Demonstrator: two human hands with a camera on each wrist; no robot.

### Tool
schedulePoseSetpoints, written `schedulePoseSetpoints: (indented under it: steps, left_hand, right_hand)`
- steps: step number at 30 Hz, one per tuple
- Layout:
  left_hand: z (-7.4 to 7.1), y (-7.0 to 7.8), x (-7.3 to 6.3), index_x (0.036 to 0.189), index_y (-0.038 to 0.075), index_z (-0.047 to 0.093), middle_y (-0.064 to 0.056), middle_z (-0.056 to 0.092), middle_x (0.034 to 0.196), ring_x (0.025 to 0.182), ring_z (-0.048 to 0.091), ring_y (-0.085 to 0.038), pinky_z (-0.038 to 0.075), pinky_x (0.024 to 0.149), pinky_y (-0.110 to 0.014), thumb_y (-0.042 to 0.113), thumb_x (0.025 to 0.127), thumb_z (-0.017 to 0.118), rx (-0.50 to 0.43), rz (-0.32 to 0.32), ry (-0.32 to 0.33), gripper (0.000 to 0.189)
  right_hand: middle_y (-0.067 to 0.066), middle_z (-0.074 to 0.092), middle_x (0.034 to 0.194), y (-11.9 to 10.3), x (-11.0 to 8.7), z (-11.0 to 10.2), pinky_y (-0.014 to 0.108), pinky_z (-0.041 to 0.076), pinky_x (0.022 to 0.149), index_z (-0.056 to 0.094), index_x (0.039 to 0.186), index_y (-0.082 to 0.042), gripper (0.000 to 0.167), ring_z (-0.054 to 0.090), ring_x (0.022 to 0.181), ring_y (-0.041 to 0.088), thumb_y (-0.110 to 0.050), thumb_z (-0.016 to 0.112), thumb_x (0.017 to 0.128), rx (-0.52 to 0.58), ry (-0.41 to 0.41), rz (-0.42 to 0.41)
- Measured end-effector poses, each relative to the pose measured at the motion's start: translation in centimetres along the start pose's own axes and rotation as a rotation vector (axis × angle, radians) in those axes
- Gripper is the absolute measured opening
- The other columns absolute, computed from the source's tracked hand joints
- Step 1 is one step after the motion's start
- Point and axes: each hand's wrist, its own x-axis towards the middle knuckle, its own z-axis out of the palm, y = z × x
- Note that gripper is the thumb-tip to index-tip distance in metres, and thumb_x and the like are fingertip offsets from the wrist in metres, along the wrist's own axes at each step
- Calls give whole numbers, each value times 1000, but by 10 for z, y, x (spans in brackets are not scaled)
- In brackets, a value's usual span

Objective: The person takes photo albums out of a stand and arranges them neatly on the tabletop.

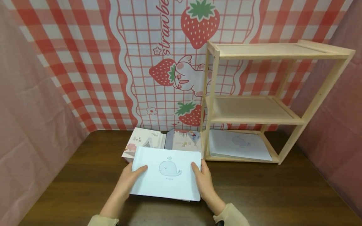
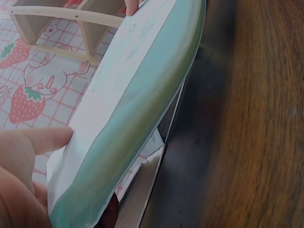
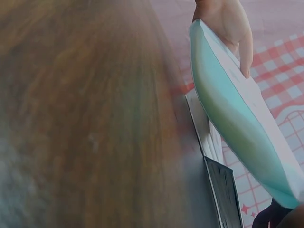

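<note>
Both hands hold a white notebook (image 1: pixel 167 188) with a small whale drawing on its cover, tilted up above the table. My left hand (image 1: pixel 127 179) grips its left edge, thumb on the cover and fingers behind. At the opposite edge, my right hand (image 1: pixel 204 179) has the same kind of grip. In the left wrist view the notebook (image 2: pixel 114 90) shows a pale green lower side. The right wrist view shows that same side of the notebook (image 3: pixel 228 104), with the left hand (image 3: pixel 228 23) at its far end.
Behind the notebook lie two stacks of illustrated booklets, a left stack (image 1: pixel 142 138) and a right stack (image 1: pixel 185 139). To the right stands a wooden shelf (image 1: pixel 255 121) with three levels. White whale-print notebooks (image 1: pixel 240 146) lie on its bottom level. A checked strawberry cloth (image 1: pixel 90 62) hangs behind.
</note>
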Motion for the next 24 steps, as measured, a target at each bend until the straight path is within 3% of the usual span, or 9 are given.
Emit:
schedulePoseSetpoints:
  steps: [7,15,24]
  left_hand:
    - [-4,-2,3,127,-8,40,-26,53,112,83,59,-22,52,66,-35,27,85,60,18,0,23,58]
    - [-15,-6,7,127,-10,36,-28,52,111,81,59,-21,51,64,-35,26,88,56,54,35,-26,57]
    - [-31,-7,12,122,-15,38,-30,50,112,91,54,-29,48,74,-40,29,90,51,151,-25,-18,56]
  right_hand:
    - [16,58,95,1,2,4,29,47,65,50,112,2,28,54,76,15,-18,49,92,-65,-21,31]
    - [20,55,115,6,3,12,37,47,80,45,123,2,39,54,99,26,-21,48,92,-180,-70,73]
    - [22,57,112,0,5,22,32,49,70,48,119,4,39,57,90,25,-21,52,90,-219,-150,64]
